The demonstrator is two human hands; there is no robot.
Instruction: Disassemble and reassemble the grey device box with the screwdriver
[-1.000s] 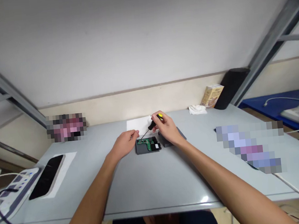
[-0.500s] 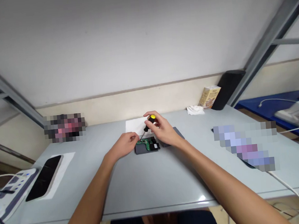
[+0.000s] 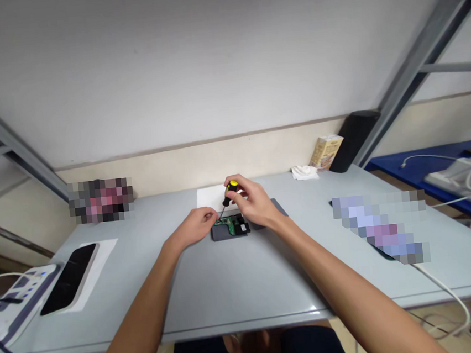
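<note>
My right hand (image 3: pixel 251 198) grips a screwdriver (image 3: pixel 231 191) with a black and yellow handle. Its shaft slants down to the left, and the tip meets the upper left part of a green circuit board (image 3: pixel 231 224). The board sits in a dark grey casing (image 3: pixel 223 233) lying flat on the table. At the casing's left corner is my left hand (image 3: pixel 200 222), its fingers curled and pinched close to the screwdriver tip; whatever they may hold is hidden. Behind my right wrist lies a flat grey panel (image 3: pixel 279 208), partly covered.
White paper (image 3: pixel 209 197) lies behind the casing. To the left are a black phone (image 3: pixel 70 278) on paper and a white power strip (image 3: pixel 22 299). A crumpled tissue (image 3: pixel 305 172), a carton (image 3: pixel 326 152) and a black cylinder (image 3: pixel 355 140) stand back right. A white cable (image 3: pixel 441 287) crosses the right edge.
The screwdriver handle has turned and tipped slightly to the left in my right hand. My left hand keeps its place by the casing. The whole view has shifted a little.
</note>
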